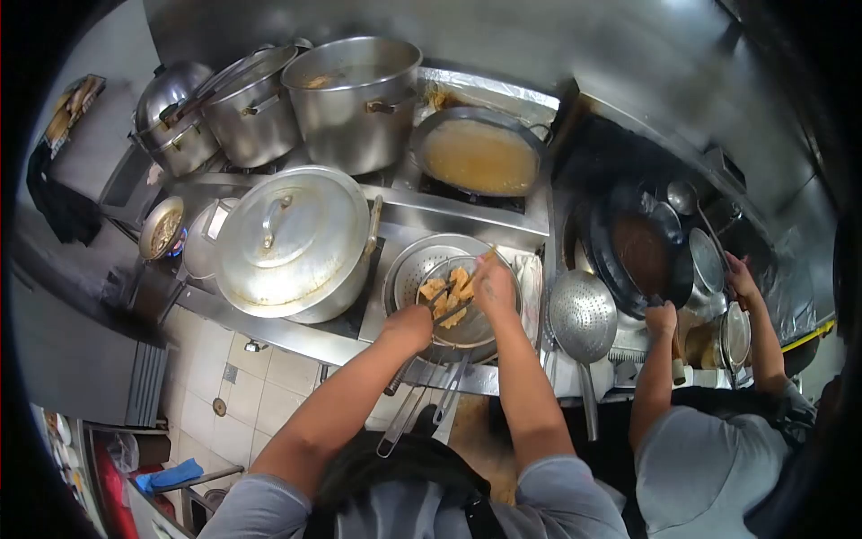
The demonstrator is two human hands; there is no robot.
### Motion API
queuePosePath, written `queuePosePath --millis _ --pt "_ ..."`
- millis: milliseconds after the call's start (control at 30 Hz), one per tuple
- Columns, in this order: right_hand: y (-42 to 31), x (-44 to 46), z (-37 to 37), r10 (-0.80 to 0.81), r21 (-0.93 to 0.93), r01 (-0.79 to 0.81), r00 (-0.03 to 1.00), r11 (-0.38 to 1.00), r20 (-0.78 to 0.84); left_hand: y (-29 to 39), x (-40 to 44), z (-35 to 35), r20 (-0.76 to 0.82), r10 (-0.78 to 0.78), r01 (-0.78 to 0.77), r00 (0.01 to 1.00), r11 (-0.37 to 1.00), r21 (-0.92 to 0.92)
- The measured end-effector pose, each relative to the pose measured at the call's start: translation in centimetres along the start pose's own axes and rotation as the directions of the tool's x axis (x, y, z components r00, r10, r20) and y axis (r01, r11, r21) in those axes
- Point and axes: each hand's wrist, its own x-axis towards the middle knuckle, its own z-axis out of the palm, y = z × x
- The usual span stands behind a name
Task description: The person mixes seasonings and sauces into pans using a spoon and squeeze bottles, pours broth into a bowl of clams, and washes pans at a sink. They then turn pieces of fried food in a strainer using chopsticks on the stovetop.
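Observation:
Golden-brown food pieces (452,283) lie in a mesh strainer (462,335), which rests over a perforated metal bowl (415,271). My left hand (409,329) is closed at the strainer's left side, around what look like dark tongs (437,297) reaching into the pieces. Over the right side of the strainer is my right hand (493,283), its fingers closed on a thin stick-like tool (489,255). Long metal handles (404,419) point from the strainers toward my body.
A large lidded pot (292,242) stands at left, with tall steel pots (350,108) behind it. A wok of yellowish liquid (480,157) is at the back. On the right are a perforated ladle (583,316) and a co-worker (718,467) handling a dark wok (639,256).

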Motion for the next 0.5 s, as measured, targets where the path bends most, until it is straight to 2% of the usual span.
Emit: queuePosePath --millis 33,67,100,133,200,233,300,367,433,500 --pt "-0.1 -0.2 -0.5 0.029 0.024 -0.028 0.999 0.999 -0.033 -0.2 0.0 0.1 0.000 -0.007 0.007 1.000 1.000 -0.007" --pt "-1.7 -0.3 -2.7 0.047 0.232 -0.025 0.995 0.972 -0.090 -0.1 -0.4 -0.1 0.004 -0.024 0.024 1.000 1.000 -0.007" --pt "-0.3 -0.2 -1.5 0.046 0.235 -0.026 0.996 0.972 -0.080 -0.2 -0.5 -0.3 0.007 -0.039 0.039 0.999 0.999 -0.004" --pt "1.9 -0.5 0.4 0.050 0.118 -0.045 0.998 0.992 -0.037 -0.2 -0.5 -0.3 0.033 -0.029 0.030 0.999 0.999 -0.018" --pt "0.8 -0.6 -0.3 0.077 -0.098 -0.070 0.995 0.993 0.062 -0.4 -0.6 0.2 0.045 -0.022 0.023 0.999 1.000 -0.010" --pt "0.6 -0.1 -1.3 0.063 -0.101 -0.057 0.997 0.993 0.052 -0.3 0.0 -0.1 0.044 -0.022 0.022 0.999 1.000 -0.006" --pt "-2.4 -0.8 -3.8 0.118 0.118 -0.107 0.989 0.987 -0.092 -0.6 -0.1 0.0 0.035 -0.021 0.021 0.999 1.000 -0.017" --pt "-0.2 -1.3 -2.2 0.128 0.108 -0.118 0.987 0.987 -0.097 -0.8 -0.5 0.3 0.040 -0.014 0.015 0.999 1.000 -0.016" --pt "2.5 -0.7 -0.1 0.098 -0.023 -0.098 0.995 0.995 -0.013 -0.3 -0.3 -0.3 0.056 -0.018 0.019 0.998 1.000 -0.010" --pt "0.4 -0.9 -1.6 0.084 -0.013 -0.085 0.995 0.996 -0.060 -0.7 0.1 0.0 0.034 -0.019 0.020 0.999 1.000 -0.024"
